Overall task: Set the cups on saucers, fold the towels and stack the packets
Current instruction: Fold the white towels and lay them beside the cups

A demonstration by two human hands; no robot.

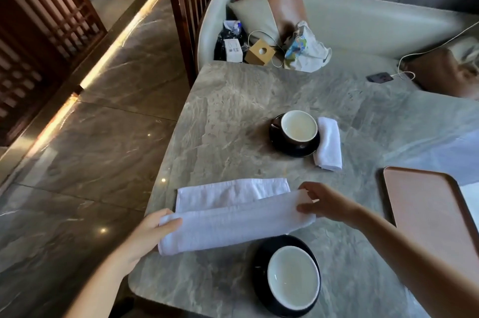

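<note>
Folding step, item in hand: white towel [233, 216], lying on the table [233, 110] just beyond the near cup [293, 276], which sits on its black saucer [259, 263].

- Long axis: left to right, the right end a little farther from the near cup than the left.
- The long edge nearer the near cup is raised and turned over; the layer beyond it lies flat.
- Left hand [145, 234]: pinches the left end, thumb on top.
- Right hand [324, 203]: pinches the right end with curled fingertips.
- Each hand has its own end, so neither is nearer. The fold probably goes away from the near cup, across the short axis.
- Beyond the near cup: far cup [298, 127] on a second saucer [293, 149], with a folded towel [328, 144] touching its right side.
- Right of the near cup: tray [427, 214], cut off by the frame edge.
- Packets: none visible.
- Left fingers under the cloth: hidden.
</note>
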